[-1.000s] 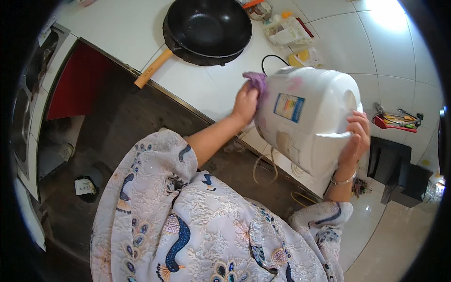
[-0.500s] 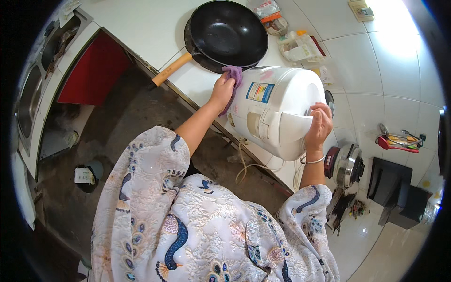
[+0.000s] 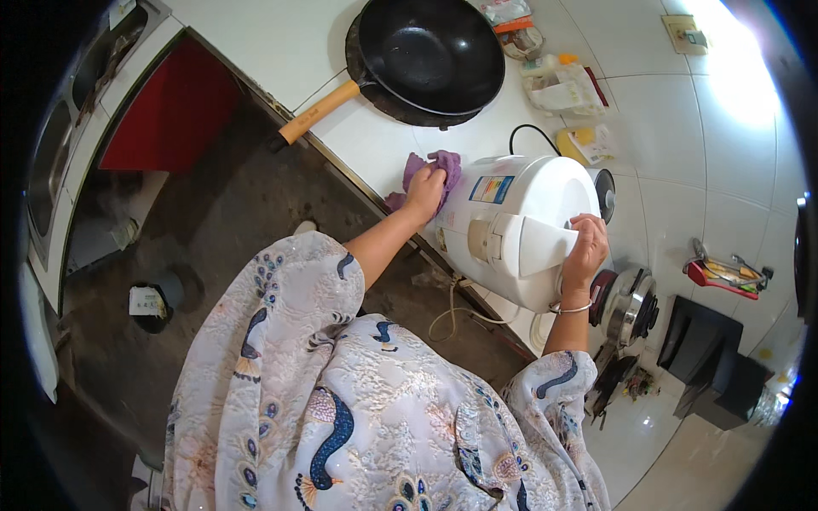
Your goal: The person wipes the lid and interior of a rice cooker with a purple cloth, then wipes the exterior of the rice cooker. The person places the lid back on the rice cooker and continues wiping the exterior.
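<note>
A white rice cooker (image 3: 477, 217) lies tilted over at the counter's front edge, its lid end turned to the right. My right hand (image 3: 586, 247), with a bangle at the wrist, is closed round the cooker's white handle (image 3: 545, 244). Against the cooker's base end, my left hand (image 3: 426, 189) is closed on a purple cloth (image 3: 446, 166), part of which spreads over the counter. A pale power cord (image 3: 450, 319) hangs in a loop below the cooker.
Beyond my left hand a black wok (image 3: 430, 60) stands on the white counter (image 3: 264, 47), its wooden handle (image 3: 319, 112) jutting over the front edge. Packages (image 3: 562, 89) line the tiled wall. A steel pot (image 3: 630, 307) stands right of the cooker; a sink (image 3: 51, 170) is far left.
The cooker and both hands sit slightly lower and further right in view. A gap now shows between wok and cooker, revealing a black cord and a yellow package.
</note>
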